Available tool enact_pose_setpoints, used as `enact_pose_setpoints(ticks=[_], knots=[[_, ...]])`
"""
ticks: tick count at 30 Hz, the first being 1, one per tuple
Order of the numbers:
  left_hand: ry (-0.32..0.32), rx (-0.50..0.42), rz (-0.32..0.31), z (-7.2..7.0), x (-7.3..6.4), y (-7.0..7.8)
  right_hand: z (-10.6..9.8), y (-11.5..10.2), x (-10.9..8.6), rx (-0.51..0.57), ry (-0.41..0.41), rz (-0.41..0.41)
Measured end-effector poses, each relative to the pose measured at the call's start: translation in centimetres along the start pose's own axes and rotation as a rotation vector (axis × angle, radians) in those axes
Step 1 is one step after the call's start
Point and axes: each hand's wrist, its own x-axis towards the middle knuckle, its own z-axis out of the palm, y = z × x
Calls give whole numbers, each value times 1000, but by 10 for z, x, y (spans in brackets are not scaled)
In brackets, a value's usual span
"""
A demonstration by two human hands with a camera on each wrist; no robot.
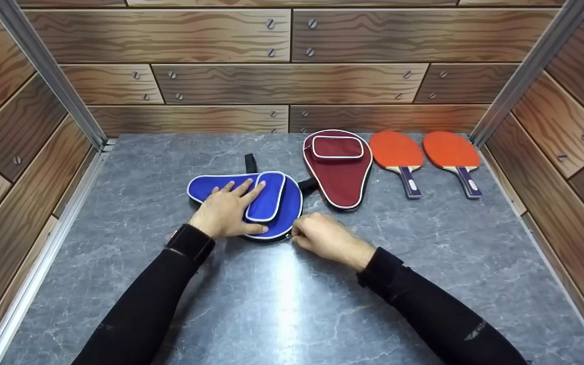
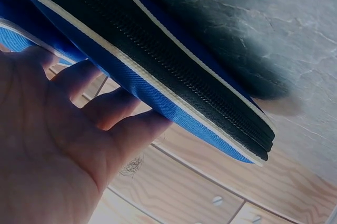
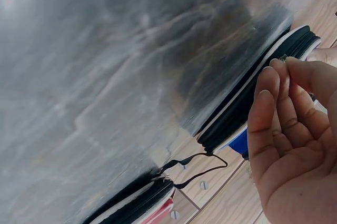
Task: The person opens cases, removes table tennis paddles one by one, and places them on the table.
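A blue table tennis paddle case (image 1: 291, 200) with white piping lies flat on the grey table, its narrow end to the left and its small pocket (image 1: 266, 203) facing up. My left hand (image 1: 225, 213) rests on the case with fingers spread, the fingertips reaching onto the pocket. At the rounded right edge, my right hand (image 1: 327, 238) pinches a small zipper pull (image 3: 284, 58) between thumb and finger. In the left wrist view, the black zipper (image 2: 158, 50) runs along the case's side with its teeth meeting.
A dark red paddle case (image 1: 340, 180) lies behind and right of the blue one, close to its black strap (image 1: 308, 186). Two orange paddles, the nearer one (image 1: 398, 149) and the farther one (image 1: 451, 149), lie further right. Wood-patterned walls (image 1: 221, 83) enclose the table.
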Motion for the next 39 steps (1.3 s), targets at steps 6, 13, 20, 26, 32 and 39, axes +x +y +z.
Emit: enact_pose_setpoints(ticks=[6, 13, 20, 26, 32, 39], knots=[[-5, -6, -5, 0, -1, -1, -1, -3, 2, 12, -9, 2], [-42, 16, 5, -5, -4, -3, -5, 3, 2, 3, 26, 3], [-66, 38, 11, -15, -12, -3, -11, 14, 0, -48, 67, 45], [-83, 37, 19, -17, -19, -2, -16, 26, 0, -42, 78, 107], [-85, 61, 28, -19, -24, 4, -18, 37, 2, -30, 87, 167], [-88, 125, 55, -28, -26, 3, -22, 44, 7, -35, 86, 194]])
